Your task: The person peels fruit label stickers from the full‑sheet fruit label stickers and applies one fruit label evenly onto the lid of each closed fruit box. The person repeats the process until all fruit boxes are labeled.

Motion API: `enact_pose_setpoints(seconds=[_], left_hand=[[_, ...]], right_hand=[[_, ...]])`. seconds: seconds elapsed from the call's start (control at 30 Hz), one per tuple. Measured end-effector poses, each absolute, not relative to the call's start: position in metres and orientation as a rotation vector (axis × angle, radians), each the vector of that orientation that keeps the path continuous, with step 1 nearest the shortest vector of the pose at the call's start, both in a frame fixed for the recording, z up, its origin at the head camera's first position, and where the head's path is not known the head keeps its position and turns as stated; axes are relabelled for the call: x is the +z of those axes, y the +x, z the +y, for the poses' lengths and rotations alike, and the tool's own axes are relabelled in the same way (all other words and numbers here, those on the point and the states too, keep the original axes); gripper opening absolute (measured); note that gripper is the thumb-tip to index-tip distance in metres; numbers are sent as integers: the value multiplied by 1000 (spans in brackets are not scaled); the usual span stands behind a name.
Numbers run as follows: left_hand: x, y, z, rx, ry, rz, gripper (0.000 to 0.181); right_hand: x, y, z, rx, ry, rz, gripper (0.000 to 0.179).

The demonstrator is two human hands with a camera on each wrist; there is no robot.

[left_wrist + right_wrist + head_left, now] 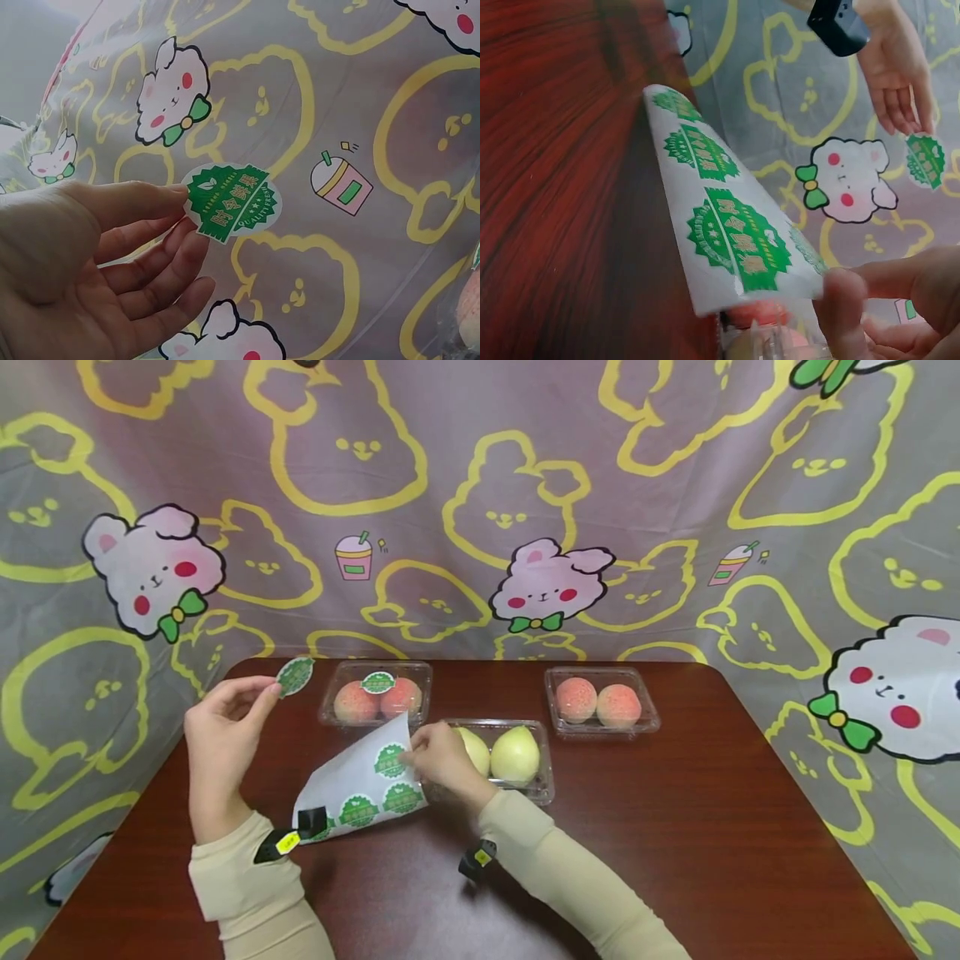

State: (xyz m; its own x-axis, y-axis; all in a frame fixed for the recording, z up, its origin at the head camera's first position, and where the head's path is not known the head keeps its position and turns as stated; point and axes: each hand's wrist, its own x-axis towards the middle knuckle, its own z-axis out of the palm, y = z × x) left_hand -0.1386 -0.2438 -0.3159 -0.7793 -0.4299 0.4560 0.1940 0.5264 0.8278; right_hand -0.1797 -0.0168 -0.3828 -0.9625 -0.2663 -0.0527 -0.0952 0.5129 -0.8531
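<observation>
My left hand (pixel 225 727) is raised at the table's left and pinches a round green-and-white sticker (pixel 231 201) by its edge between thumb and forefinger. In the head view my right hand (pixel 444 758) grips the right edge of a white sticker sheet (pixel 352 777), held tilted above the table. Several green stickers show on this sheet; its far end curls over in the right wrist view. Just behind the right hand stands a clear box with yellow-green pears (pixel 515 755), partly hidden by that hand.
A clear box of two peaches (pixel 401 696) with a green sticker (pixel 378 682) on its lid stands at the back left. Another clear box with two peaches (pixel 618 705), no sticker visible, stands at the back right. A patterned curtain (pixel 450 527) hangs behind the brown table (pixel 712 843).
</observation>
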Motion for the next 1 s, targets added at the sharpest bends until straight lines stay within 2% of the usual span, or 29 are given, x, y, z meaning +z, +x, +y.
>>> enact_pose_setpoints(seconds=[0.17,0.37,1.0], left_hand=[[-317,-139,-242,-1268,157,-2124,24],[-319,-143,-245,-1299,179,-2127,26],[-326,-150,-252,-1380,279,-2084,23]], right_hand=[[-384,-180,-21,-1358,-208,2626,21],[-385,-182,-22,-1253,-232,2779,27],[-378,-182,-19,-912,-353,2965,22]])
